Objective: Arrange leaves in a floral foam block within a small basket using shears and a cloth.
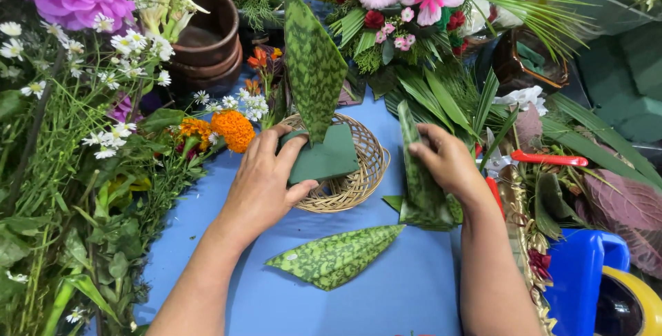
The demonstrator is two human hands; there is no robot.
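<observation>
I see bright, even light from overhead, colours saturated. Soft, short shadows lie on the blue counter (386,288) at centre. The centre is sharp; the corners bend and soften slightly, with mild glare at lower right.

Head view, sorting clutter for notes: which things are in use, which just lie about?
In use: left hand on foam block in basket; upright leaf; right hand holding folded leaf.
Lying about: spare leaf, shears, brown pots, marigolds.
</observation>
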